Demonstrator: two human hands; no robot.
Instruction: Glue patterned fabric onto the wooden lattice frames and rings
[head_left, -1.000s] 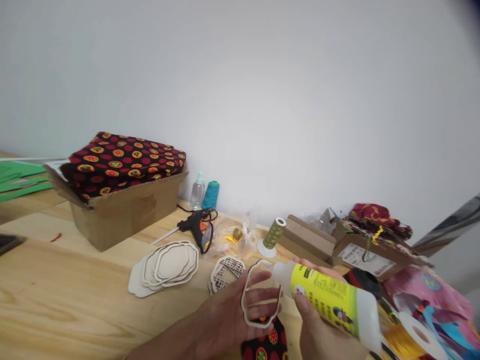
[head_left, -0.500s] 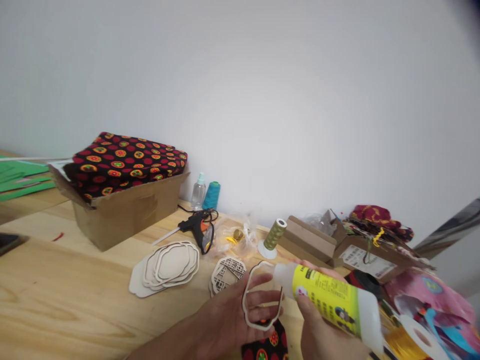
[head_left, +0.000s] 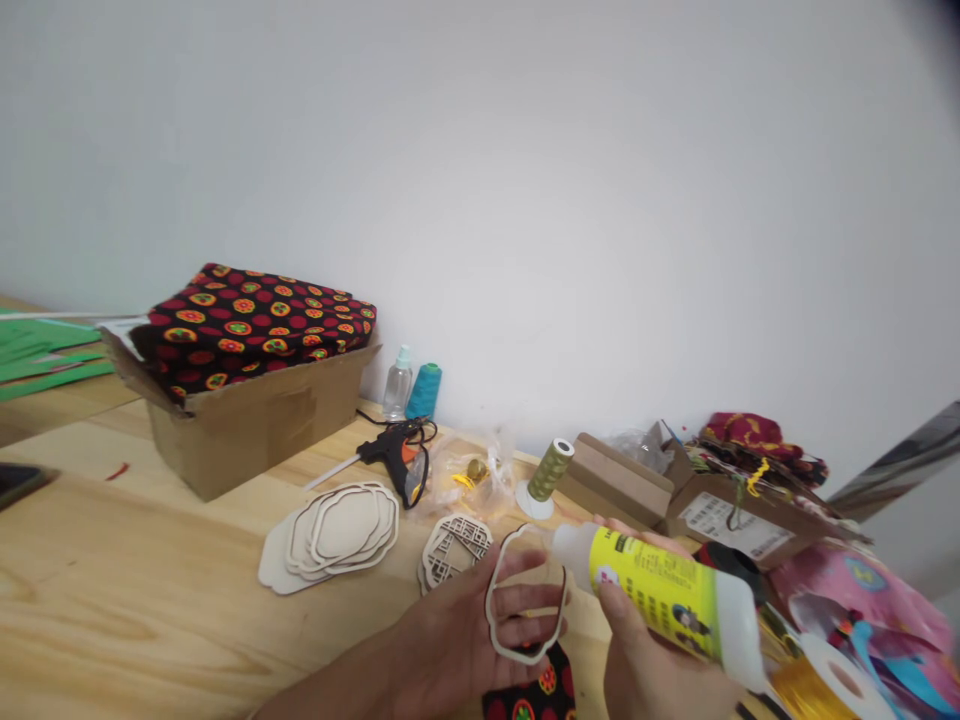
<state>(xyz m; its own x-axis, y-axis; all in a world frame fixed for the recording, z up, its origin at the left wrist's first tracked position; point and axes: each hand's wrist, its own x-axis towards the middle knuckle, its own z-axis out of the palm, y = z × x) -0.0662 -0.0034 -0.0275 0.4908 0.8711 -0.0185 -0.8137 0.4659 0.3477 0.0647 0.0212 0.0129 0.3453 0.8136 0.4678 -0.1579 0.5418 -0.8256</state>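
My left hand holds up a thin wooden frame with a scalloped outline, its fingers showing through the opening. My right hand is closed around a white squeeze bottle with a yellow label. The bottle is tipped sideways, its nozzle end pointing left at the frame's upper right edge; whether the tip touches is too blurred to tell. Below the frame lies a piece of black patterned fabric. Just behind my left hand sit lattice-cut wooden pieces, and further left a stack of scalloped wooden plates.
Behind the plates lies a glue gun. A cardboard box with patterned fabric stands back left. Along the wall are a small spray bottle, a teal thread cone and a green thread spool. Boxes and ribbon rolls crowd the right.
The squeeze bottle has shifted very slightly to the right along the frame's upper right edge. The frame and my left hand have barely moved.
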